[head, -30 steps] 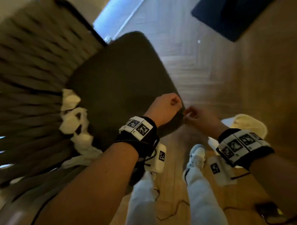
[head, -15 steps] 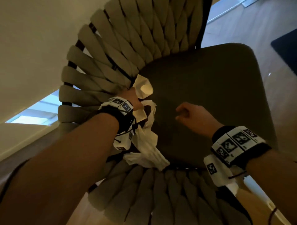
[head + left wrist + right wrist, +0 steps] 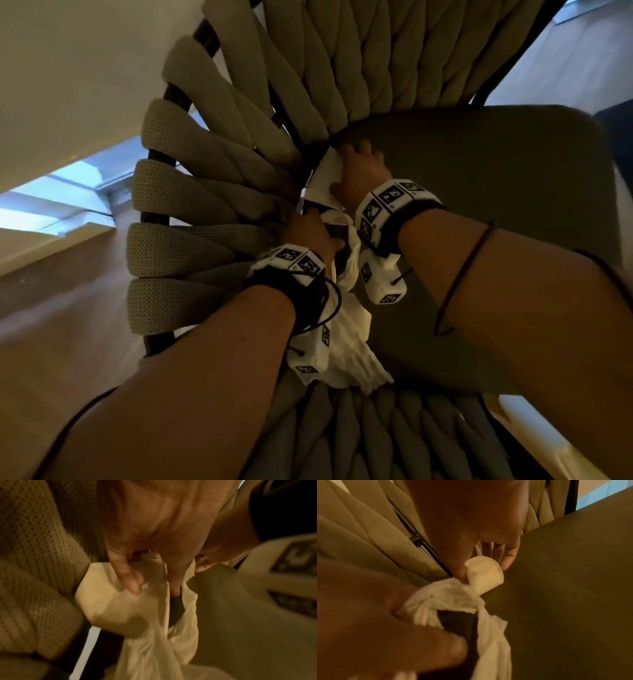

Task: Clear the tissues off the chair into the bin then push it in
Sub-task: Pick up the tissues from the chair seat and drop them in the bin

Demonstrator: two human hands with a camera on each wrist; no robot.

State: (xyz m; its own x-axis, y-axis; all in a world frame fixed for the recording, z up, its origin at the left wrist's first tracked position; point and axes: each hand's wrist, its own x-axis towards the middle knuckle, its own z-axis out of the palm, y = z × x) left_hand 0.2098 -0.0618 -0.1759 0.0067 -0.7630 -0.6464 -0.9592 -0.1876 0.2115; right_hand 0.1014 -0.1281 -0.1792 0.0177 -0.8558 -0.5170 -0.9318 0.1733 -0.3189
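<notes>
White tissues [image 3: 346, 346] strung along chair [image 3: 479, 205] seat edge

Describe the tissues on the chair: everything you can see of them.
The tissues are white, thin, crumpled paper, twisted into a loose strand along the seam where the dark seat cushion meets the woven backrest. One end is a smoother folded piece; the rest is wrinkled and partly see-through. The left hand pinches the middle of the strand, and the right hand grips the rolled upper end. The lower end lies loose on the seat.
</notes>
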